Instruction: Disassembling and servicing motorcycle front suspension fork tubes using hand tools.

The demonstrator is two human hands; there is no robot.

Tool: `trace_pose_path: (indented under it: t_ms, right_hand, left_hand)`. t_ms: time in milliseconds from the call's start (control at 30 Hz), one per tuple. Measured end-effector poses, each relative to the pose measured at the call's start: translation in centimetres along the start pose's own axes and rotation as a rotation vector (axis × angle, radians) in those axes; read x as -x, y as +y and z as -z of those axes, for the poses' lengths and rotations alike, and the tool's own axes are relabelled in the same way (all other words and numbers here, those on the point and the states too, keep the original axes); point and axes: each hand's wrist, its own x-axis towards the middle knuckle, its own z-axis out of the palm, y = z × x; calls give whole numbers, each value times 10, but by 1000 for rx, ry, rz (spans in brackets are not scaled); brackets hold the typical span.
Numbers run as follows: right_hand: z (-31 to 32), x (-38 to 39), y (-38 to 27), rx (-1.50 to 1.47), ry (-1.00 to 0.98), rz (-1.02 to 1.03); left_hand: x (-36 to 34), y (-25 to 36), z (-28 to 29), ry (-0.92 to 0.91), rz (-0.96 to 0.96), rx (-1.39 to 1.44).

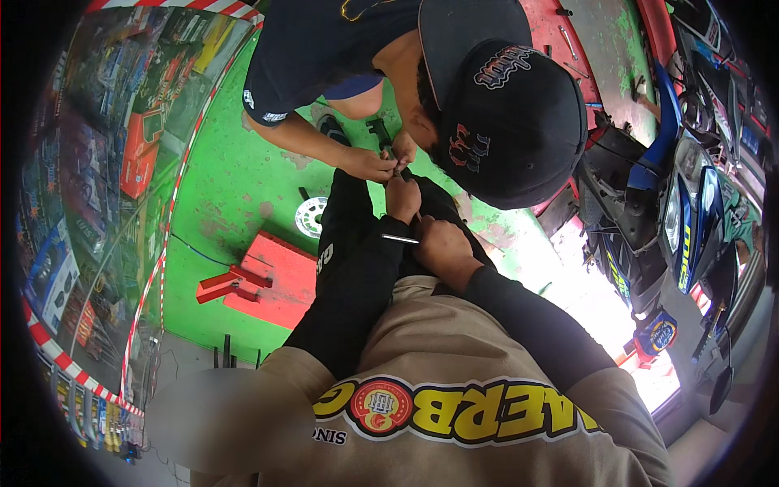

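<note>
- Head view: looks mid-job to me, with the dark part [379, 128] up in people's hands, beyond and right of the red stand [284, 282].
- Left hand [402, 200] seems curled round its near end; co-worker's hands [367, 165] grip it too.
- Right hand [444, 245] is clamped on a silver rod [398, 239].
- Doesn't look finished; fingers hide the details, so can't tell what's left.

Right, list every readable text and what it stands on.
Wording not copied; places only:
Beige shirt: large yellow letters, inverted; round red emblem.
Black cap: pale-outlined lettering, red mark.
Motorcycle: yellow letters on blue fairing.
Black trousers: pale letters, unclear.
Packages: mostly too small or blurred.
</note>
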Motion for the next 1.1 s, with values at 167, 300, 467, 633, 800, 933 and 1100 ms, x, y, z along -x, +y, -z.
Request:
trace_pose_path:
  t_ms: [167, 300, 467, 633, 800, 933, 1100]
  right_hand:
    - [-3, -3, 4, 17, 11, -9]
    - [-7, 0, 1, 17, 1, 10]
    - [-6, -4, 9, 5, 2, -11]
    - [-2, -2, 5, 17, -4, 1]
    - [-3, -1, 5, 24, 1, 14]
    - [-2, 0, 2, 36, 15, 59]
    - [-10, -6, 9, 33, 12, -3]
  left_hand:
    - [-6, 14, 18, -400, -97, -329]
    - [2, -12, 3, -69, -188, -324]
    - [-2, 2, -2, -31, -425, -399]
    - [0, 13, 8, -60, 16, -16]
    - [-3, 23, 19, -94, 177, 145]
    - [-4, 11, 16, -87, 108, 86]
    - [-2, 21, 17, -102, 191, 114]
